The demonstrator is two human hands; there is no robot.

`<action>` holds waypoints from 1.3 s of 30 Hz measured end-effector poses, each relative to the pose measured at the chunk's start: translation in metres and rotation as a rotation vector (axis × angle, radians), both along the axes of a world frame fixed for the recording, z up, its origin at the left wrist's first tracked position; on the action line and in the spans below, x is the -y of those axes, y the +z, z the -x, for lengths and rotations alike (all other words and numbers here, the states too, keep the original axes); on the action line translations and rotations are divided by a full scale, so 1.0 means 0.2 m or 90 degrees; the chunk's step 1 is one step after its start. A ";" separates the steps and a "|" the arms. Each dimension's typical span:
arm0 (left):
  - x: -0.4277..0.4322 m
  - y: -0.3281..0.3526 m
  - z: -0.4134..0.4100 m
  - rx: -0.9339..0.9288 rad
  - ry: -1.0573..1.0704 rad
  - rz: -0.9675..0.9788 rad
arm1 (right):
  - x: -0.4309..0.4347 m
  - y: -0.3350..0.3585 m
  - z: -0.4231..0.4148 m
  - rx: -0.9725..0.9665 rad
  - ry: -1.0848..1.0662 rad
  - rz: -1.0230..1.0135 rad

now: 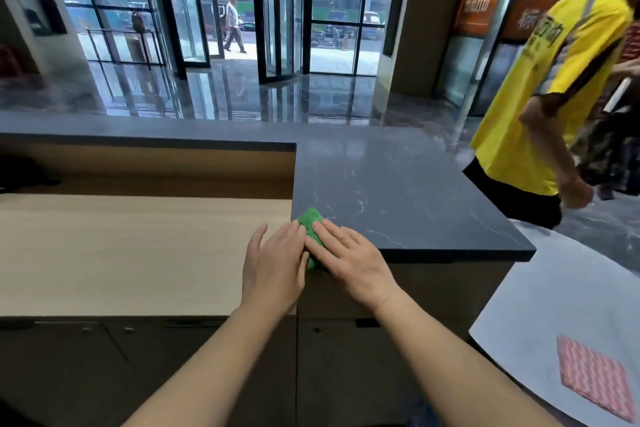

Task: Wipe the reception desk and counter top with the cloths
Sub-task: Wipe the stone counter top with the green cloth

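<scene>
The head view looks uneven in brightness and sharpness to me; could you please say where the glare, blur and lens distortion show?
Head view: daylight through the glass doors glares off the glossy floor; the person in the yellow shirt at right is motion-blurred; the counter top edges bow from the wide-angle lens; both hands and the green cloth are sharp.

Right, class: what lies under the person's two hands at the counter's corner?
A green cloth shows between the left hand and right hand, resting at the dark counter top edge. The hands cover most of it, so its full shape is hidden.
</scene>
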State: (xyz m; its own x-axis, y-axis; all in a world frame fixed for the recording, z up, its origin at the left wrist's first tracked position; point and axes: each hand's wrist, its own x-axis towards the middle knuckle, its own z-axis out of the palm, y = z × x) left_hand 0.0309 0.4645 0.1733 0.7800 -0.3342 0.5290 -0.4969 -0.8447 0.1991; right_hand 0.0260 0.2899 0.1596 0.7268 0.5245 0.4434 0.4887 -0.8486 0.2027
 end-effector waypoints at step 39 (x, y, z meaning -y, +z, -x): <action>1.64 0.13 0.13 -0.033 -0.214 -0.092 | 1.46 0.00 0.48 0.033 -0.283 -0.121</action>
